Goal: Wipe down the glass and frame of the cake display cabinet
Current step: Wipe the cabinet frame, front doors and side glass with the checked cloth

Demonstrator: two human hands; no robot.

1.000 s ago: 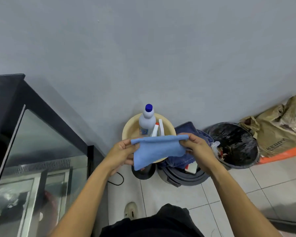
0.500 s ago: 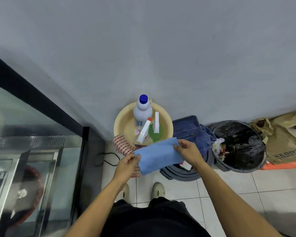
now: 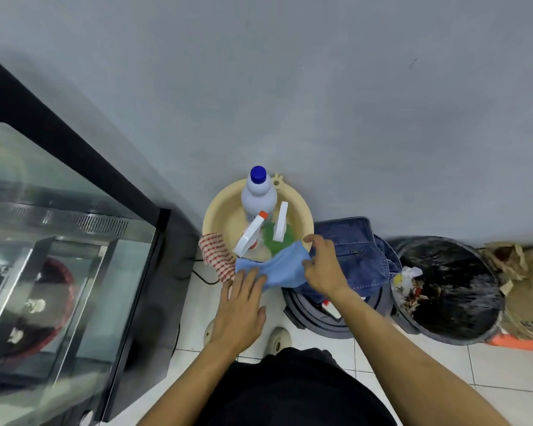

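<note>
- Blue cloth (image 3: pixel 282 267) is draped over the near rim of the cream basin (image 3: pixel 219 216), bunched up a bit in the middle.
- Left hand (image 3: pixel 239 309) lies flat with fingers straight, fingertips resting on the cloth's near-left part, not gripping it.
- Right hand (image 3: pixel 323 269) is at the cloth's right end, fingers loosely bent; can't really tell if it's pinching the cloth or just touching it.
- Inside the basin: a white bottle with a blue cap (image 3: pixel 258 192), plus a white spray bottle with an orange tip (image 3: pixel 250 233) leaning over, and something green.
- A red-checked rag (image 3: pixel 217 255) hangs off the basin's left rim.
- The cake display cabinet (image 3: pixel 59 241) is off to the left, black frame, glass panels, well apart from both hands.
- Right of the basin there's a denim garment (image 3: pixel 357 256) on a dark bucket, then a black trash bin (image 3: pixel 450 290).
</note>
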